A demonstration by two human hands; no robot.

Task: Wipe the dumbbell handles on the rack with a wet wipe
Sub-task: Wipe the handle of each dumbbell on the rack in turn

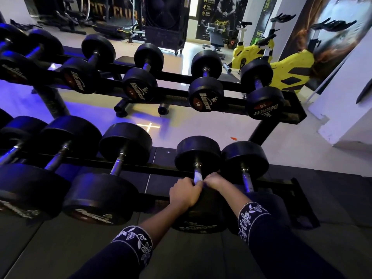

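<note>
Fingers of the left hand curl in over the near end of a handle and pinch the low edge of a white wipe, which is wrapped round that handle. The right hand meets it from the other side, knuckles up, its fingers bent and closed on the same wipe, so the two hands touch at the bar. This dumbbell lies second from the right on the low tier of the rack, its far head up and its near head mostly hidden under the left palm and wrist. Just beside it on the right lies another dumbbell, whose head almost touches and crowds the right hand; on the left, across a gap, lies a bigger one, with more in a row past it. The upper tier carries smaller dumbbells, two of them marked 10. Behind the rack stand yellow bikes, a bench and a big black fan on a pale floor lit blue at the left. Dark mats lie under the rack. Both forearms reach forward and inward from dark sleeves with white flowered cuffs, the left arm lower and the right arm slanting in over the neighbour's near head.
</note>
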